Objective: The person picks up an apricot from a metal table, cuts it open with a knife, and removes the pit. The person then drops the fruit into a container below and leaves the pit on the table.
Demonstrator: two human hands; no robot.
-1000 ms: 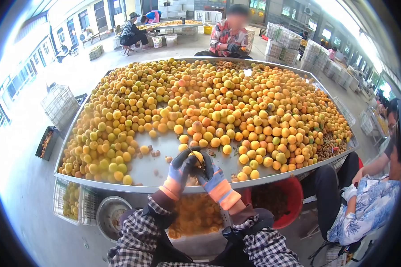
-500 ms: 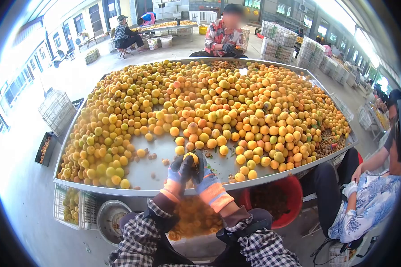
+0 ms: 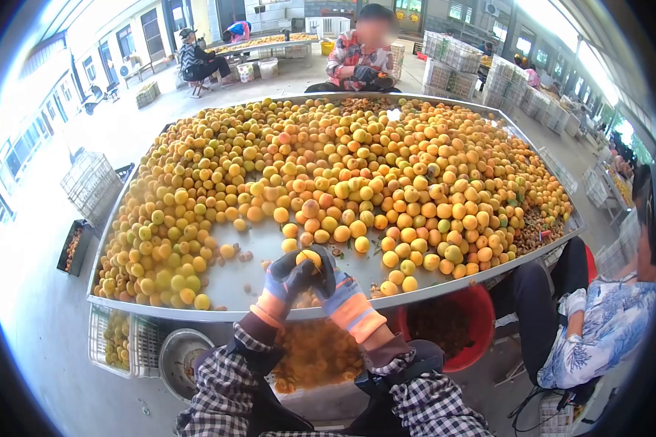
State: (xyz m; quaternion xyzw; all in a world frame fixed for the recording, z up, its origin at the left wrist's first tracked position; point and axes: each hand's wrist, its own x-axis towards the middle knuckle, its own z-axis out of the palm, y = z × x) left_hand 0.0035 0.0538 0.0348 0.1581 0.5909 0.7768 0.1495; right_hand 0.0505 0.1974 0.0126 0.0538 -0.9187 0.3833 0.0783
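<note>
An apricot (image 3: 308,258) is held up between my two gloved hands, over the near edge of the metal table (image 3: 233,288). My left hand (image 3: 287,277) closes on its left side, and my right hand (image 3: 331,280) closes on its right side. Both gloves have dark fingers and orange-and-blue cuffs. The fingers hide the fruit's lower part. Just beyond the hands lie several loose apricots (image 3: 342,233), with a large heap of apricots (image 3: 284,160) spread behind them. Below my wrists sits a container of opened apricot pieces (image 3: 317,353).
A red tub (image 3: 481,342) with dark contents stands under the table at right, near a seated person (image 3: 598,328). At left are a metal basin (image 3: 173,364) and a white crate (image 3: 146,342) of apricots. Across the table another person (image 3: 364,54) sits.
My hands and the apricot have shifted slightly up and left, and more of the apricot now shows. The person at the right has moved their arm and leaned forward.
</note>
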